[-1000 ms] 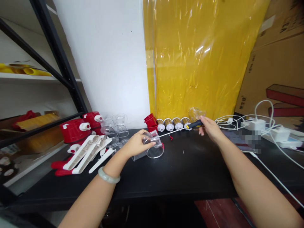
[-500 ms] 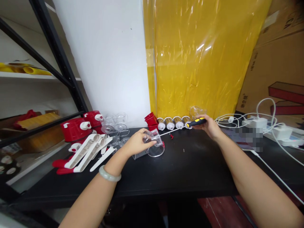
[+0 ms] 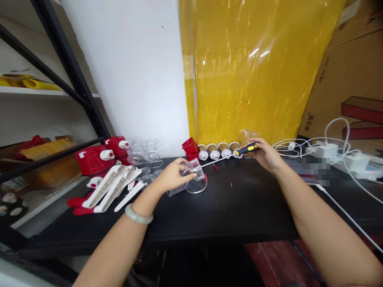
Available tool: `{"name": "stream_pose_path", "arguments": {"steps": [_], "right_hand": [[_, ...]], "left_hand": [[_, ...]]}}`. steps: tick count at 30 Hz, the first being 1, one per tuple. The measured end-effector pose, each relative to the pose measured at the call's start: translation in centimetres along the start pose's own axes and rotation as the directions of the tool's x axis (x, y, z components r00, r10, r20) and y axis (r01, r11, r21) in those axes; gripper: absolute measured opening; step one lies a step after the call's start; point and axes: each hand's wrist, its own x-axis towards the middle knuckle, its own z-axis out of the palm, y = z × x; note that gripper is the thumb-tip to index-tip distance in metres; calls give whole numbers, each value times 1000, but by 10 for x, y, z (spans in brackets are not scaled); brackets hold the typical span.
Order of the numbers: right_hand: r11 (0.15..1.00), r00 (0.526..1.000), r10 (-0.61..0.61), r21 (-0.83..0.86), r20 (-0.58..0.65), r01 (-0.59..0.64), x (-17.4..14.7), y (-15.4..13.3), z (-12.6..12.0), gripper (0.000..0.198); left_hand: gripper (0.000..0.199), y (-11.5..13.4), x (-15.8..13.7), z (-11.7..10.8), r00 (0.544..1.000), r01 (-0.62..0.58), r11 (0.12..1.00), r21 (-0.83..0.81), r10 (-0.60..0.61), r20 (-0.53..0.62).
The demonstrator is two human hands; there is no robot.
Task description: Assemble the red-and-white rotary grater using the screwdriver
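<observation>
My left hand (image 3: 177, 176) is closed around a clear plastic cup-like part (image 3: 196, 185) lying tilted on the black tabletop, with a small red piece at its right side. My right hand (image 3: 265, 154) grips the black and yellow handle of a screwdriver (image 3: 247, 149). Its long shaft slants down to the left, and the tip reaches into the clear part beside my left thumb. What the tip touches is too small to make out. A little red piece (image 3: 216, 168) lies on the table just right of the clear part.
Behind my hands stand a red hopper-like part (image 3: 190, 148) and a row of several metal mesh cylinders (image 3: 214, 152). At left are red housings (image 3: 95, 159), white handles (image 3: 111, 189) and clear cups (image 3: 152, 148). White cables and chargers (image 3: 324, 150) crowd the right.
The view has shifted slightly. My right hand and the screwdriver handle sit a touch lower in the picture, with the tip still in the clear part. My left hand keeps its hold.
</observation>
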Motion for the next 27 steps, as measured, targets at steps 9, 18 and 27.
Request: {"name": "stream_pose_path", "arguments": {"steps": [9,18,27], "right_hand": [[998,999,44,38,-5,-44,1,1,1,32],[987,991,103,-115,-81,-112,3,5,-1,45],[963,989,94,-243,-110,-118,2,7,1,44]], "left_hand": [[38,1,0,0,1000,18,1000,-12,-18,-8],[34,1,0,0,1000,4,1000,-19,-4,-2],[35,0,1,-2,1000,-17,1000,-10,17,25]]}}
